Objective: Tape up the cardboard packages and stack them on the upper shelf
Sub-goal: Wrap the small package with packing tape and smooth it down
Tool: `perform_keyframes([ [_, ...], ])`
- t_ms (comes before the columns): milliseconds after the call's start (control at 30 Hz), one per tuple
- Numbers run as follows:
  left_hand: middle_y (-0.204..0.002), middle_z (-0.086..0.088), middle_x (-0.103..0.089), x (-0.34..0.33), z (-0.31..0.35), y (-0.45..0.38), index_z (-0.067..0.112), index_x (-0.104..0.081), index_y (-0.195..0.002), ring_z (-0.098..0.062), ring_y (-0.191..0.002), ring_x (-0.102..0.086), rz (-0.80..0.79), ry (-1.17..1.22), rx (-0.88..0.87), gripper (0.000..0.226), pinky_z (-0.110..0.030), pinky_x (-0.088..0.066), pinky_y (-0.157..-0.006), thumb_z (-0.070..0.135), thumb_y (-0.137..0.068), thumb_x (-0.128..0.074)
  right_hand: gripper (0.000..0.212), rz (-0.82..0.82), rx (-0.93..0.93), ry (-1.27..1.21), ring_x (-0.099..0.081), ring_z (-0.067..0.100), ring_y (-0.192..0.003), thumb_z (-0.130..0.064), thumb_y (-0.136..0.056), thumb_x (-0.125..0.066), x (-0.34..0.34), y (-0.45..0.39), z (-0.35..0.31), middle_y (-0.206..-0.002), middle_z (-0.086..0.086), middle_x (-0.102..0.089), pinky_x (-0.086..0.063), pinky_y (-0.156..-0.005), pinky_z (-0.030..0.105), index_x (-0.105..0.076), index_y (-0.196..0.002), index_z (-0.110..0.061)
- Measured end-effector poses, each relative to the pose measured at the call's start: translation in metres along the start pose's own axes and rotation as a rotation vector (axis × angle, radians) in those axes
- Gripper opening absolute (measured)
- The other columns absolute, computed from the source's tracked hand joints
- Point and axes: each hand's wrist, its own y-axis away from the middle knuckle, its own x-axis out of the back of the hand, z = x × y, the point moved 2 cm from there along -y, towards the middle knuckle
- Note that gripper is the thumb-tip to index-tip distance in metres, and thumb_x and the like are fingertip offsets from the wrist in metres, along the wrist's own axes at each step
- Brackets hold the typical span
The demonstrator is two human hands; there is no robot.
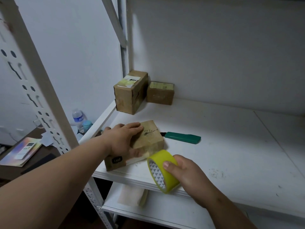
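Note:
A small cardboard package (149, 138) lies near the front left of the white shelf (222, 146). My left hand (122, 140) holds it from above, fingers across its top and thumb down its near side. My right hand (186, 171) grips a yellow tape roll (162, 171) just right of the package's near corner; a clear strip seems to run from the roll onto the package. Two more cardboard packages (130, 92) (160, 93) stand in the back left corner of the same shelf.
A green utility knife (182, 137) lies on the shelf just behind the package. A lower shelf (165, 210) holds a pale packet (132, 195). White perforated uprights (42, 90) frame the left. A dark table at left carries a water bottle (77, 118), papers and a remote.

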Motion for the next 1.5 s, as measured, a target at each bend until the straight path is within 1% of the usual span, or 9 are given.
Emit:
perform_keyframes([
  [133,-0.145,0.012,-0.048,0.025,-0.003,0.005,0.035,-0.041,-0.147,-0.009,-0.125,-0.052,-0.058,0.588,0.007,0.094,-0.026,-0.038,-0.106,0.060,-0.066,-0.082,0.040,0.001,0.110,-0.188,-0.059,0.013,-0.076,-0.053,-0.071,-0.066,0.011,0.001,-0.018,-0.080,-0.001,-0.069,-0.045,-0.075,0.037,-0.068,-0.086,-0.016],
  [300,-0.103,-0.009,-0.074,0.039,-0.012,0.010,0.018,-0.074,-0.109,-0.020,-0.084,-0.072,-0.340,1.089,-0.016,0.048,-0.027,-0.057,-0.069,0.038,-0.067,-0.087,0.043,-0.223,0.233,-0.523,-0.065,0.018,-0.086,-0.020,-0.071,-0.071,0.032,0.003,-0.047,-0.095,0.011,-0.072,-0.051,-0.077,0.025,-0.064,-0.108,0.000],
  [467,-0.109,0.015,-0.069,0.052,-0.006,0.006,0.032,-0.066,-0.115,-0.004,-0.097,-0.063,-0.023,0.532,0.025,0.023,-0.021,-0.045,-0.091,0.029,-0.092,-0.068,0.049,-0.009,0.155,-0.259,-0.062,0.019,-0.093,-0.060,-0.083,-0.058,0.007,-0.013,-0.048,-0.100,0.014,-0.069,-0.045,-0.088,0.037,-0.067,-0.099,-0.014],
  [567,-0.127,0.016,-0.060,0.055,0.009,0.021,0.037,-0.054,-0.133,-0.007,-0.114,-0.058,-0.026,0.257,-0.125,0.041,-0.028,-0.042,-0.103,0.039,-0.092,-0.063,0.065,0.042,0.161,-0.152,-0.056,0.009,-0.082,-0.072,-0.087,-0.047,0.002,-0.021,-0.057,-0.092,0.012,-0.065,-0.042,-0.075,0.028,-0.063,-0.098,-0.011],
  [733,-0.153,0.018,-0.030,0.027,0.003,0.032,0.035,-0.019,-0.155,-0.008,-0.136,-0.038,-0.056,0.169,-0.227,0.088,-0.025,-0.030,-0.111,0.059,-0.084,-0.065,0.041,0.015,0.159,-0.226,-0.062,-0.012,-0.083,-0.060,-0.084,-0.042,0.000,-0.026,-0.061,-0.086,-0.024,-0.072,-0.043,-0.070,0.002,-0.068,-0.091,-0.029],
  [867,-0.155,0.011,-0.030,0.030,-0.007,0.023,0.028,-0.018,-0.157,-0.015,-0.139,-0.036,-0.028,0.234,-0.131,0.085,-0.031,-0.029,-0.115,0.053,-0.089,-0.063,0.034,-0.014,0.205,-0.277,-0.060,0.002,-0.082,-0.046,-0.088,-0.057,0.000,-0.016,-0.052,-0.088,-0.001,-0.070,-0.044,-0.074,0.018,-0.068,-0.097,-0.015],
  [1100,-0.145,0.011,-0.048,0.042,-0.020,0.012,0.035,-0.037,-0.149,-0.008,-0.129,-0.049,-0.036,0.550,-0.073,0.076,-0.028,-0.035,-0.113,0.040,-0.083,-0.076,0.025,-0.005,0.052,-0.160,-0.049,0.008,-0.071,-0.048,-0.086,-0.047,-0.009,0.011,-0.003,-0.071,-0.009,-0.054,-0.038,-0.069,0.028,-0.060,-0.082,-0.026],
  [1300,-0.114,-0.007,-0.073,0.036,-0.028,-0.002,0.025,-0.062,-0.130,-0.021,-0.100,-0.071,-0.302,1.085,0.007,0.077,-0.027,-0.059,-0.077,0.037,-0.060,-0.090,0.040,0.071,0.083,-0.236,-0.055,0.011,-0.071,-0.053,-0.085,-0.050,-0.005,0.001,-0.021,-0.076,0.003,-0.062,-0.042,-0.070,0.028,-0.064,-0.086,-0.016],
  [1500,-0.137,0.004,-0.057,0.044,-0.021,-0.021,0.044,-0.045,-0.143,-0.019,-0.121,-0.056,0.135,0.148,-0.027,0.052,-0.032,-0.042,-0.104,0.026,-0.096,-0.059,0.019,0.070,0.086,-0.224,-0.062,0.002,-0.075,-0.041,-0.096,-0.059,-0.016,-0.027,-0.043,-0.082,-0.012,-0.071,-0.044,-0.067,0.019,-0.066,-0.096,-0.023],
])
